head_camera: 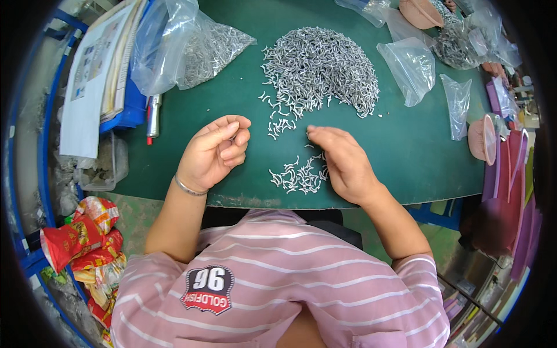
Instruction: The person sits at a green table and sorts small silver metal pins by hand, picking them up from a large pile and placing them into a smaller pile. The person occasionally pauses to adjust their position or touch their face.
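A large heap of small curved metal pieces [322,65] lies on the green tabletop [209,143]. A few strays [282,126] trail from its lower left side. Nearer my body is a smaller scattered group of the same pieces [302,176]. My left hand [219,145] is raised left of the strays, its fingers curled, and a bit of grey shows between them. Over the right side of the small group, my right hand [341,163] is palm down, with thumb and fingertips together. A piece shows by those fingertips; whether they grip it is hidden.
Left are a clear bag of metal pieces [209,52], a blue bin [122,117] with papers, a metal cylinder [154,117] and a clear tub [115,167]. Right are plastic bags [411,69] and pink bowls [478,139]. Another person's hand [451,5] shows at the far right.
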Demonstrator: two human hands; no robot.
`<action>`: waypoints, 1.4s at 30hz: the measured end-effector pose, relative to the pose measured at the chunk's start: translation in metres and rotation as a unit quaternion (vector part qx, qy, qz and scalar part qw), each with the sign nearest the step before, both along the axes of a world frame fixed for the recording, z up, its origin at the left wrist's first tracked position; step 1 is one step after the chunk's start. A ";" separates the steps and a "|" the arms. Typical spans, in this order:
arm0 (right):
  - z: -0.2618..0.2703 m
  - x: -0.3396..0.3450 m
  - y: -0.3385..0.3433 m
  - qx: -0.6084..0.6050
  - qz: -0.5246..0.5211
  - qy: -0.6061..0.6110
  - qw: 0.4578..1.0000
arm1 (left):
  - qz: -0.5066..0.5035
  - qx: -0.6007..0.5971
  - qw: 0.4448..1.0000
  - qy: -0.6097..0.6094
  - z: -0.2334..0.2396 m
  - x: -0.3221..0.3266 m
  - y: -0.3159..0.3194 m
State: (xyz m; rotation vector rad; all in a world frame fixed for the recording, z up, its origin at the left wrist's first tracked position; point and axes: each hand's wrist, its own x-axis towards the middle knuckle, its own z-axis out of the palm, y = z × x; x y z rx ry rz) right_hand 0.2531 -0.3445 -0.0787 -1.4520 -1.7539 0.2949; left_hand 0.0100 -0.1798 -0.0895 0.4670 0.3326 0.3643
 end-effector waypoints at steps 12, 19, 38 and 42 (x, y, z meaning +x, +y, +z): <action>0.009 0.005 0.029 0.046 0.094 -0.043 0.994 | -0.028 0.022 0.999 -0.017 -0.003 0.003 0.005; 0.001 0.028 0.035 0.020 0.020 0.080 0.996 | -0.026 0.010 0.999 -0.027 -0.004 -0.001 0.001; 0.007 0.023 0.030 0.007 0.105 0.010 0.994 | 0.013 -0.010 1.000 0.006 0.000 0.000 -0.005; 0.010 0.010 0.032 0.043 0.083 0.026 0.995 | 0.070 0.073 0.984 0.145 0.016 0.010 -0.017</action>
